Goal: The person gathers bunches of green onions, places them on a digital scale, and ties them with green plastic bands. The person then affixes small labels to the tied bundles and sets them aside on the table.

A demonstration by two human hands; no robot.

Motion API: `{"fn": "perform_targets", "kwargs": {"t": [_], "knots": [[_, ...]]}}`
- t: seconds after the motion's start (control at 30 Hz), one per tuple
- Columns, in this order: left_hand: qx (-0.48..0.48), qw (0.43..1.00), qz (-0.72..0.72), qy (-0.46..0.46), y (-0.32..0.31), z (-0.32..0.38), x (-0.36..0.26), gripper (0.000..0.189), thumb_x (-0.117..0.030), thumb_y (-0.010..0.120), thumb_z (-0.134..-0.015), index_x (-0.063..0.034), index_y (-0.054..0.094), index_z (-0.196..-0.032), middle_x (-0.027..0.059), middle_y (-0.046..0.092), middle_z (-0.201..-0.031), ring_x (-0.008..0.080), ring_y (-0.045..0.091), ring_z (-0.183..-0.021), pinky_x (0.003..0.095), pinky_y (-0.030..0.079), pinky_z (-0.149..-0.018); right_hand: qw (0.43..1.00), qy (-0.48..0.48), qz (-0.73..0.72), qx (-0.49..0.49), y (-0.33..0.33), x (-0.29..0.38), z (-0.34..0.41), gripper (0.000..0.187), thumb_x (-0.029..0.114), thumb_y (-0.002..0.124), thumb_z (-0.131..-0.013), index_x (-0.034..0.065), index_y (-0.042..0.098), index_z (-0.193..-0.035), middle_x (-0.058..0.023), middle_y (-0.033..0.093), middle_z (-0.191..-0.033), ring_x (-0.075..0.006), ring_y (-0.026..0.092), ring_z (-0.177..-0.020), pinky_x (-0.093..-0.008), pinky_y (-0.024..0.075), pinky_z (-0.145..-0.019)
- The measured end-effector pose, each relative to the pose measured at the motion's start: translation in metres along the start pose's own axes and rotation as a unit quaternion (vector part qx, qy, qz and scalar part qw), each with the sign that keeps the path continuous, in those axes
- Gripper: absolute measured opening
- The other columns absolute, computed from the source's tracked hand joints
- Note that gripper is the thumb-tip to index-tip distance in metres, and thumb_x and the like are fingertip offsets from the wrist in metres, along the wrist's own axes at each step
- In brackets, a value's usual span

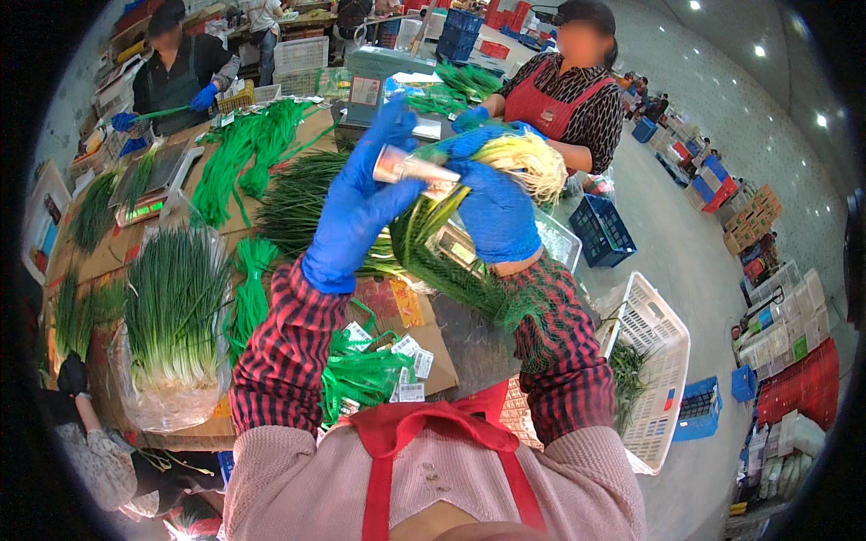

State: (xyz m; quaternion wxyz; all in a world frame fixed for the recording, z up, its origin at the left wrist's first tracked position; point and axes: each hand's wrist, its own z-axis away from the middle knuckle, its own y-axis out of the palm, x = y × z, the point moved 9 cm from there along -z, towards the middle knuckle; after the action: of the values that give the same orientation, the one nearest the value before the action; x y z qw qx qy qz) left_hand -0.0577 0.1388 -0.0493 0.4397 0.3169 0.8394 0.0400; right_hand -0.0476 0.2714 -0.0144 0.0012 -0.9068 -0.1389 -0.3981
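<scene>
Both my hands wear blue gloves and are raised over the table. My right hand [499, 213] grips a bunch of scallions [517, 159], its pale rooted end pointing right. Green mesh netting [524, 311] covers part of the bunch and trails over my right sleeve. Dark green leaves hang below between my hands. My left hand [362, 209] is beside the bunch, thumb spread from the fingers, at a printed paper tag [416, 170]. Motion blur hides whether it pinches the tag. Beneath my hands lie loose scallions [298, 199] on the cardboard-covered table [440, 338].
Green mesh bags with barcoded tags [365, 372] lie near me; more netting [254, 149] lies farther back. Bagged scallions [176, 311] and a digital scale [152, 189] are at left. A white crate [653, 379] stands right. Co-workers stand across the table; a black-gloved hand [73, 375] is at lower left.
</scene>
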Motion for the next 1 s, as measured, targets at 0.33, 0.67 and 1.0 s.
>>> {"fn": "perform_targets", "kwargs": {"t": [0.33,0.67,1.0], "knots": [[-0.186,0.962,-0.128,0.155,-0.092,-0.05,-0.055,0.027,-0.017,0.053,-0.091,0.0016,0.055,-0.111,0.0061,0.061,-0.101,0.0127,0.059,-0.088,0.0259,0.048,-0.078,0.973,-0.09,0.208,0.05,-0.004,0.001,0.032,0.014,0.003,0.053,-0.086,0.002,0.054,-0.1,-0.0078,0.057,-0.097,-0.0193,0.055,-0.092,-0.0322,0.044,-0.082],[-0.323,0.942,-0.024,0.091,-0.222,-0.122,-0.066,0.034,-0.026,0.047,-0.094,0.0022,0.054,-0.112,0.0078,0.061,-0.101,0.013,0.057,-0.086,0.0245,0.046,-0.076,0.988,-0.056,-0.018,-0.142,-0.063,0.005,0.072,0.023,0.007,0.054,-0.084,0.0042,0.053,-0.107,-0.0099,0.057,-0.105,-0.0235,0.054,-0.099,-0.0352,0.0414,-0.089],[-0.298,0.889,-0.338,0.078,-0.205,-0.117,-0.018,0.058,-0.017,0.067,-0.079,-0.0005,0.041,-0.128,0.0146,0.054,-0.114,0.0189,0.06,-0.085,0.0302,0.05,-0.072,0.97,-0.04,0.038,-0.235,-0.08,0.03,0.066,0.034,0.003,0.053,-0.082,-0.0008,0.047,-0.116,-0.0106,0.061,-0.097,-0.0179,0.056,-0.093,-0.0305,0.0403,-0.09]]}}
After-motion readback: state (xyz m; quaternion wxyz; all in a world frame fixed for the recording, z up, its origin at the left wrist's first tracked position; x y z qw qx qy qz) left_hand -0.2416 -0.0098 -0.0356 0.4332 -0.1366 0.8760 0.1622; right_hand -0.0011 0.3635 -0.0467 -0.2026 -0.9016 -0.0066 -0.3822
